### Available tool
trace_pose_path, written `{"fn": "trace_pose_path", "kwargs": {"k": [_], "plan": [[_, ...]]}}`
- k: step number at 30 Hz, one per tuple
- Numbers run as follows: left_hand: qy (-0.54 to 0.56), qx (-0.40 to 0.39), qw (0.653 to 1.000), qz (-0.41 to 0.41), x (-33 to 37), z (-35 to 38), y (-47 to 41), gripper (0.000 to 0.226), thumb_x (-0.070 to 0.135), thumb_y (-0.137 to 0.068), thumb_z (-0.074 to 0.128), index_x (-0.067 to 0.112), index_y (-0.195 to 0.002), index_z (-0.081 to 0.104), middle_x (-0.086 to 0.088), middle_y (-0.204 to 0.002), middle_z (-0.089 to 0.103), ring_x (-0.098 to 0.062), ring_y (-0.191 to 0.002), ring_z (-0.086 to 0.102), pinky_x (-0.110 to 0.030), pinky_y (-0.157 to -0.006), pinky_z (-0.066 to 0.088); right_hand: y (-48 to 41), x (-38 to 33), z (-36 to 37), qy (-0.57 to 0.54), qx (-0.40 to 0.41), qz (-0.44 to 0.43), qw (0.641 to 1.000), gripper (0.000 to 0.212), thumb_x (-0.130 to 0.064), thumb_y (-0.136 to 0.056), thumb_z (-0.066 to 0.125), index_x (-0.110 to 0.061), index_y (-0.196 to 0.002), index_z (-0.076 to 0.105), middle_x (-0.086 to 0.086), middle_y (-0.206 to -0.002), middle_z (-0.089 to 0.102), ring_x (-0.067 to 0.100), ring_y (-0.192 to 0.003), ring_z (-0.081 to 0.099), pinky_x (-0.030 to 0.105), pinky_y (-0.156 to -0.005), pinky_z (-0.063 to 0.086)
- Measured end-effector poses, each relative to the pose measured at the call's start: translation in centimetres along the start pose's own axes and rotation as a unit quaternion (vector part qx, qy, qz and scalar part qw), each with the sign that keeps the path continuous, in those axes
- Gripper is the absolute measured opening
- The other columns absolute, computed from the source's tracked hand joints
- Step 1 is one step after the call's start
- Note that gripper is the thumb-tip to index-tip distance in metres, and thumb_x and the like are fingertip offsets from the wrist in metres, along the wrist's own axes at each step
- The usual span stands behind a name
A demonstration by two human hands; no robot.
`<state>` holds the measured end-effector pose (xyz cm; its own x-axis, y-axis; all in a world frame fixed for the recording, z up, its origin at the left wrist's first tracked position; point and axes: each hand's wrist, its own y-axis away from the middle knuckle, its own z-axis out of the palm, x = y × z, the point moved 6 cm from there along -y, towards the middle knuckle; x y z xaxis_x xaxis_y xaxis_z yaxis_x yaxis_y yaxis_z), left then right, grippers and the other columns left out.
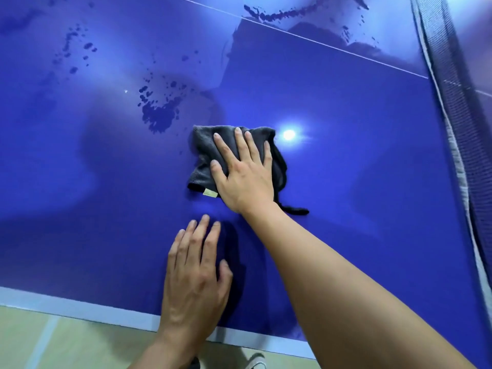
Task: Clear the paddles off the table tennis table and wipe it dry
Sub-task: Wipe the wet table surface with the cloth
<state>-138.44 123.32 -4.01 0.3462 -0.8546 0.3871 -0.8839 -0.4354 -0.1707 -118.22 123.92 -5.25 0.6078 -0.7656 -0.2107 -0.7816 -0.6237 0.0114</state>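
A dark grey microfibre cloth (203,153) is pressed flat against the blue table tennis table (359,182) by the right hand (243,173), whose fingers are laid straight and spread over the cloth's right half, not curled round it. A pale label (210,193) is seen at the cloth's near edge, just beside the thumb side of the palm. The left hand (194,283) is rested palm-down on the bare surface nearer the table's white edge line (80,306), fingers extended, nothing held. A patch of water droplets (157,115) is left just beyond the cloth to the upper left, with more scattered farther out. A ceiling light is reflected (289,134) just right of the cloth. The net (452,102) is seen along the right, a thin white centre line (319,43) running to it. Pale wooden floor (80,342) and a shoe (257,363) are visible below the edge.
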Motion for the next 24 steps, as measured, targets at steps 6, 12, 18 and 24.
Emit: {"fn": "trace_pose_path", "kwargs": {"k": [6, 12, 18, 24], "plan": [[-0.014, -0.028, 0.997, 0.072, 6.2, 2.7, 3.2, 0.059, 0.024, -0.091, 0.047, 0.005, -0.146, 0.051, -0.014, -0.157, 0.042, -0.036, -0.145, 0.040, -0.053, -0.118, 0.032, 1.5, 5.2, -1.2, -0.017, 0.014, -0.040, 0.999, 0.056, -0.055, -0.104, 0.029, -0.046, -0.159, 0.024, -0.003, -0.171, 0.015, 0.012, -0.158, 0.006, 0.050, -0.126, -0.003], [-0.041, -0.024, 0.998, 0.034, 8.4, 3.3, 4.1, 0.056, 0.029, -0.093, 0.042, 0.006, -0.144, 0.052, -0.017, -0.155, 0.044, -0.039, -0.145, 0.038, -0.052, -0.123, 0.023, 8.9, 21.8, -4.8, -0.008, 0.031, 0.089, 0.996, 0.056, -0.054, -0.103, 0.026, -0.048, -0.159, 0.023, -0.005, -0.172, 0.013, 0.011, -0.158, 0.004, 0.049, -0.127, -0.003], [-0.046, -0.025, 0.998, 0.029, 8.9, 3.3, 4.1, 0.056, 0.031, -0.094, 0.041, 0.008, -0.145, 0.050, -0.016, -0.155, 0.043, -0.038, -0.146, 0.035, -0.052, -0.122, 0.023, 17.1, 36.6, -7.6, 0.016, 0.059, 0.207, 0.977, 0.058, -0.056, -0.103, 0.026, -0.043, -0.160, 0.025, 0.001, -0.171, 0.016, 0.013, -0.157, 0.008, 0.050, -0.127, -0.001], [-0.056, -0.008, 0.998, 0.024, 9.1, 3.1, 4.3, 0.055, 0.030, -0.093, 0.044, 0.009, -0.144, 0.051, -0.015, -0.154, 0.045, -0.037, -0.144, 0.038, -0.051, -0.122, 0.025, 21.0, 41.5, -8.6, 0.015, 0.077, 0.253, 0.964, 0.061, -0.053, -0.102, 0.031, -0.038, -0.160, 0.028, 0.009, -0.170, 0.020, 0.021, -0.157, 0.013, 0.052, -0.126, 0.001]]}}
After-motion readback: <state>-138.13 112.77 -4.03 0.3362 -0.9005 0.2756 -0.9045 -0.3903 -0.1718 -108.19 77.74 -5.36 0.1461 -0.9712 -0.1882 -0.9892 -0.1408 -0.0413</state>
